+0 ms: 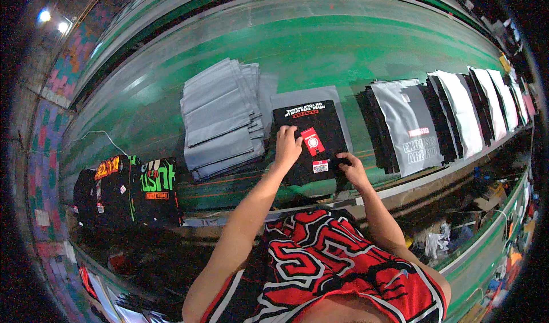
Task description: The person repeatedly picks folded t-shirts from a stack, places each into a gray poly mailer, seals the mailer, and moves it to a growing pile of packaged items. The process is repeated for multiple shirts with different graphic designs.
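A folded black T-shirt (296, 151) with printed lettering lies before me on a grey plastic garment bag (339, 95). On the shirt are a red hang tag (313, 141) and a small red-and-white size label (320, 166). My left hand (289, 145) rests on the shirt, left of the tag, its fingers bent. My right hand (352, 169) is at the shirt's right edge, thumb and forefinger close to the black cloth; whether they pinch it I cannot tell. Left of the shirt lies a fanned stack of grey plastic bags (218, 112).
Black printed garments (156, 185) are piled on the green table (300, 48) at the left. To the right, bagged garments (405, 125) lie in a row of overlapping stacks. The table's near edge (411, 185) runs close to my body. Assorted items lie beneath the table at the lower right.
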Tool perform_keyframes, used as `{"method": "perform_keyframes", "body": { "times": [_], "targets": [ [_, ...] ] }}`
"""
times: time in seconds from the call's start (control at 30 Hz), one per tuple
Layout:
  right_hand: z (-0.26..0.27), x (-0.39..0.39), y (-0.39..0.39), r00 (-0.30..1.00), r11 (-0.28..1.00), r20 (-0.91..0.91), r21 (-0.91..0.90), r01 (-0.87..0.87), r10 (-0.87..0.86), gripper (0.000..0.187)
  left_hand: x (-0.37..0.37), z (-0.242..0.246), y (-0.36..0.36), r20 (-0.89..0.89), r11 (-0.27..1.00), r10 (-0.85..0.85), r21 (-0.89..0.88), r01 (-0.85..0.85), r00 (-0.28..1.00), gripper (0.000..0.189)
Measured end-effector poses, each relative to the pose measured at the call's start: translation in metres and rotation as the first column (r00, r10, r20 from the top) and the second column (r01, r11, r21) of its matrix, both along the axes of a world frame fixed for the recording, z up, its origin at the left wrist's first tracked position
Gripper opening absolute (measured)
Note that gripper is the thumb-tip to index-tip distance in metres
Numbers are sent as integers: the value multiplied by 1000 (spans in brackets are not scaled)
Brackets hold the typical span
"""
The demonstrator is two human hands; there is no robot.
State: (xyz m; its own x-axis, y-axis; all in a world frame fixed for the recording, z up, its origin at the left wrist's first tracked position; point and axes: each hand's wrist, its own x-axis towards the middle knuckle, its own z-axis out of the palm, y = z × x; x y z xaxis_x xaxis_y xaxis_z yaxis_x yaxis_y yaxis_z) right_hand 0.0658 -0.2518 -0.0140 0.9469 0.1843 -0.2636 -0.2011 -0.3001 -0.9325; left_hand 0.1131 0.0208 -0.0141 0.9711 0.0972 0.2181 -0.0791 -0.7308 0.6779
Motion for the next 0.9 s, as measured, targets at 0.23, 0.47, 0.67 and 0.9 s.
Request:
{"method": "perform_keyframes", "body": {
  "times": [0.23,0.47,0.67,0.9],
  "targets": [
    [-7,-6,-1,992,990,-89,102,99,-90,45,-94,14,7,-277,982,168,128,-136,946,60],
    [-14,-2,-3,998,988,-55,153,22,-13,52,-106,1,17,-480,969,207,-18,-246,853,78],
    [-2,-7,-9,997,995,-77,99,-19,26,57,-113,21,26,-684,798,87,-388,-462,725,77],
    [51,-13,6,973,990,-209,118,-71,95,58,-105,25,15,-503,935,-161,-353,-32,849,58]
  ]
}}
